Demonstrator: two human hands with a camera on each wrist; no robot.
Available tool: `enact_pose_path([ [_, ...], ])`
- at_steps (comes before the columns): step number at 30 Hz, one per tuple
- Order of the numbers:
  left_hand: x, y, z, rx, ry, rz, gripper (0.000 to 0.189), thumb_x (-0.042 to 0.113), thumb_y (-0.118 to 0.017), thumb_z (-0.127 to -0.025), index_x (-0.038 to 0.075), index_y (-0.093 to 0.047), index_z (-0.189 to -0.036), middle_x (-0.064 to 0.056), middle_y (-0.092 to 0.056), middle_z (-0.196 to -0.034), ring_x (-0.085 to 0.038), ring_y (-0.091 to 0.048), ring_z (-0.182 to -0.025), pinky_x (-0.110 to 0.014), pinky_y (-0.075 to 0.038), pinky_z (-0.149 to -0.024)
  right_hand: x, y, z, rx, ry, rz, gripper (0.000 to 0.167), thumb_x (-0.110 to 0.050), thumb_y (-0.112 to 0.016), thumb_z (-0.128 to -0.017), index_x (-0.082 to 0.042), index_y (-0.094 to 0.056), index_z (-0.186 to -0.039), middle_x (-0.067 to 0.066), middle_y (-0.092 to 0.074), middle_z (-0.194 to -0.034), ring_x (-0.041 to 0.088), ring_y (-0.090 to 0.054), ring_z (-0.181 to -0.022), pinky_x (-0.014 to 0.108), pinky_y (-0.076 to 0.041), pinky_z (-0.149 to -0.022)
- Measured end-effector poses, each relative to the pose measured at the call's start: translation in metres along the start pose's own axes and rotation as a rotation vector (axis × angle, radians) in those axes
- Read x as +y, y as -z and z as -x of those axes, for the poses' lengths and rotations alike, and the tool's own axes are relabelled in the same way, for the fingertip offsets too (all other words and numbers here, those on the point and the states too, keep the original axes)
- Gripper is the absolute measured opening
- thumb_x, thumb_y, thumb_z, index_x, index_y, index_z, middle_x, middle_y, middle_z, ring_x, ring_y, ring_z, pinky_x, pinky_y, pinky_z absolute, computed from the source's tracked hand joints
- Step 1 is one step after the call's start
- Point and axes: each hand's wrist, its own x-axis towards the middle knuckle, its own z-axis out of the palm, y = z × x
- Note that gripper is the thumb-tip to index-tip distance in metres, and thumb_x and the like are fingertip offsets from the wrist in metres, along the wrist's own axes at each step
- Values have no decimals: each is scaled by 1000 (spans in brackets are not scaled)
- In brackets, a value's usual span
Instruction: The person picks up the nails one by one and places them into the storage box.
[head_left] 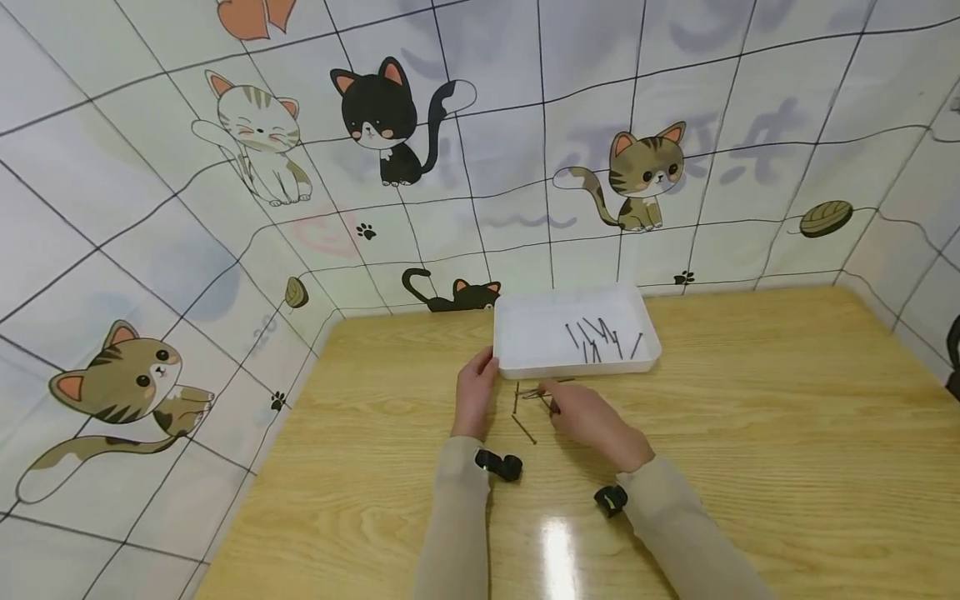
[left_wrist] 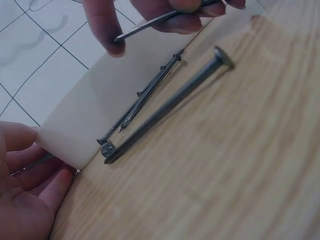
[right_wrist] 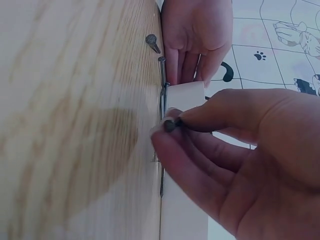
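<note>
In the head view my left hand (head_left: 475,396) grips the front left corner of a white tray (head_left: 528,333). Several dark nails lie scattered across the right half of its floor. My right hand (head_left: 591,417) is just in front of the tray, pinching a nail (left_wrist: 152,24) between thumb and fingers; the right wrist view shows its head end-on. Below that hand, more loose nails lie on the table along the tray's front wall. One large nail (left_wrist: 165,112) is nearest the left wrist camera, slanting away from the tray.
The wooden table (head_left: 780,450) extends to both sides and toward the person. Behind the tray stands a wall (head_left: 517,167) with a grid and cartoon cats; another wall borders the table on the left. Black wrist straps (head_left: 504,465) sit over the beige sleeves (head_left: 457,525).
</note>
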Motion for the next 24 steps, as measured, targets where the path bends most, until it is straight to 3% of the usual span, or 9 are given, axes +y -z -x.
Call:
enact_pose_path([
  [6, 0, -1, -1, 2, -2, -11, 34, 22, -49, -92, 12, -54, -125, 0, -53, -124, -13, -42, -118, -35, -31, -99, 6, -2, -4, 38, 14, -34, 40, -2, -55, -82, -10, -52, -121, -5, -55, -76, 12, -46, -61, 27, -38, -53],
  [11, 1, -1, -1, -2, 5, 0, 35, 22, -49, -92, 12, -53, -126, 0, -53, -125, -10, -42, -117, -33, -31, -99, 10, 0, -5, 62, 13, -59, 41, -3, -55, -82, -11, -51, -123, -3, -60, -86, 11, -52, -72, 28, -42, -59],
  [17, 2, -1, -3, -9, -19, -11, 34, 21, -48, -93, 12, -53, -125, 0, -53, -124, -11, -43, -117, -33, -32, -98, 13, 14, -2, 71, -28, -199, 41, -7, -54, -86, -12, -47, -127, 3, -60, -94, 10, -54, -68, 27, -43, -54],
  [24, 1, 0, 0, -6, 3, -4, 34, 22, -50, -92, 12, -54, -125, 0, -54, -123, -13, -43, -117, -34, -31, -99, 28, 28, 4, 190, -54, -316, 40, -9, -54, -87, -13, -47, -126, 7, -61, -95, 15, -59, -75, 28, -47, -57],
])
